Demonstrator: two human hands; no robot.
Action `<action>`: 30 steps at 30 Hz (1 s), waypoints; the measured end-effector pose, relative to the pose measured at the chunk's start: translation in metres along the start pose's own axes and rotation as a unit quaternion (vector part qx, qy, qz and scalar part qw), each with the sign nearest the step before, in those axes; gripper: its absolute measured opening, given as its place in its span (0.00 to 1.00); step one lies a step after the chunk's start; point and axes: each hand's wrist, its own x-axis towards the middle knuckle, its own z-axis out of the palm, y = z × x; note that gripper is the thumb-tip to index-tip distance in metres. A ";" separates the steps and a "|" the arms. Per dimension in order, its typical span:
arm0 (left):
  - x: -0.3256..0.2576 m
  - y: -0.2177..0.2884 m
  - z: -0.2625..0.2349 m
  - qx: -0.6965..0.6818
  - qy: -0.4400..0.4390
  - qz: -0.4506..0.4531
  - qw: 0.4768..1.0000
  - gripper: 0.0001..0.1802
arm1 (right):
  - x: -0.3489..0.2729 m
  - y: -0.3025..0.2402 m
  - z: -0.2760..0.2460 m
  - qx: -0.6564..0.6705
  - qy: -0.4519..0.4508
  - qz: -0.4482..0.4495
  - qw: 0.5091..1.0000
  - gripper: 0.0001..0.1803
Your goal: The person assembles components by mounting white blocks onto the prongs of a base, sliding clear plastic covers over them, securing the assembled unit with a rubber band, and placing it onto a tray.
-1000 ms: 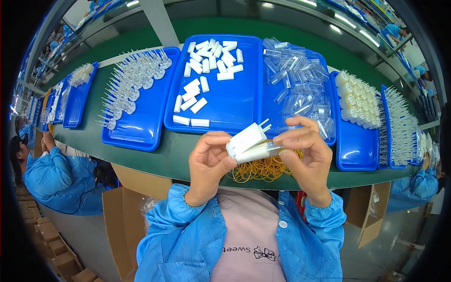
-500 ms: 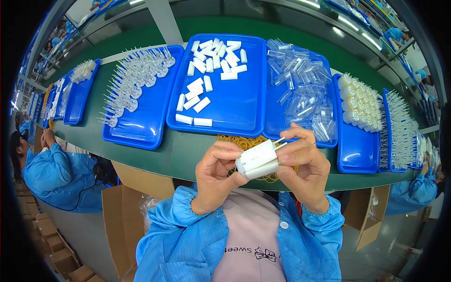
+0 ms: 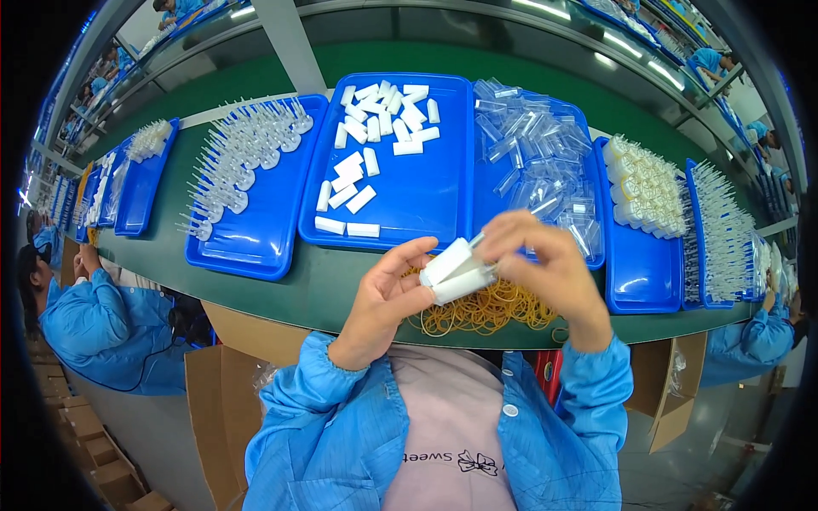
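The left hand (image 3: 377, 298) pinches a bundle of white pieces (image 3: 447, 262) at its left end, thumb below and fingers above. The right hand (image 3: 554, 272) is blurred; its fingertips are at the bundle's right end, beside a slim prong, and I cannot tell whether they grip it. The bundle is held above the middle of the worktop's near edge, in front of the central tray's near right corner.

If the left thumb eased while the right fingers pushed or pulled, the pieces could slide apart and drop into the yellow rubber bands (image 3: 477, 313) below, along the worktop (image 3: 290, 296) edge. A sideways push could also bend the prong.

Counts, outward: two white pieces seem to make up the bundle. The bands are too tangled to count. In the central tray (image 3: 426, 187), about eight white blocks (image 3: 363, 230) lie toward the near left corner; more overlap by the far edge. One tray to its right bears clear sleeves (image 3: 532, 136), uncountable; one to its left, many pronged clear pieces (image 3: 247, 162). Two co-workers sit close by, one past each side: left (image 3: 111, 324) and right (image 3: 758, 332).
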 end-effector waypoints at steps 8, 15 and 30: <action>0.004 0.005 0.006 -0.021 0.036 -0.002 0.999 0.34 | 0.051 0.080 -0.033 -0.615 0.024 -0.080 0.784 0.12; -0.002 -0.004 0.005 0.172 0.050 0.166 0.970 0.34 | 0.060 0.091 -0.024 -0.640 -0.018 -0.080 0.764 0.11; -0.008 -0.011 0.010 0.361 0.051 0.310 0.878 0.32 | 0.005 -0.044 -0.007 0.071 0.134 -0.005 0.988 0.10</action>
